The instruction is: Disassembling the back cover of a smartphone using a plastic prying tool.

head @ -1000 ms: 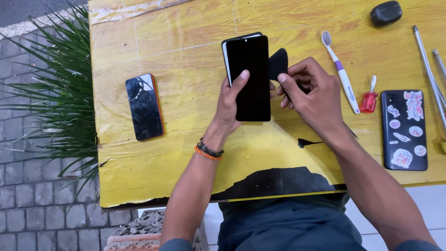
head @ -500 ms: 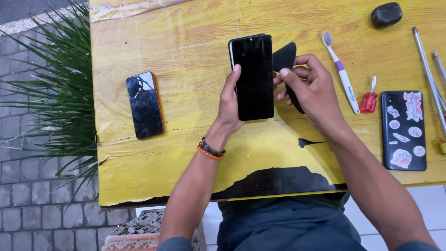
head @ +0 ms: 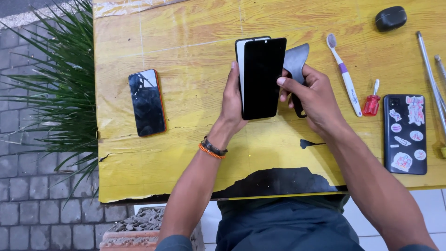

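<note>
Over the yellow wooden table (head: pixel 186 42) my left hand (head: pixel 232 104) grips the left edge of a black phone (head: pixel 263 76). Its dark screen panel sits shifted to the right of the white body, whose rim shows along the left and top. My right hand (head: pixel 312 95) touches the phone's right edge with the fingertips and holds a dark, flat, triangular pry tool (head: pixel 297 60) behind the phone. A band of orange and black circles my left wrist.
A black phone with an orange rim (head: pixel 147 102) lies at the left. To the right lie a white and purple toothbrush (head: pixel 344 74), a small red screwdriver (head: pixel 371 103), a stickered black phone (head: pixel 405 134), a metal rod (head: pixel 429 79) and a black oval object (head: pixel 390 17). A green plant (head: pixel 55 93) stands beside the table's left edge.
The screen panel has slid to the right off the phone's white body. My right hand moved up along the phone's right edge with the pry tool.
</note>
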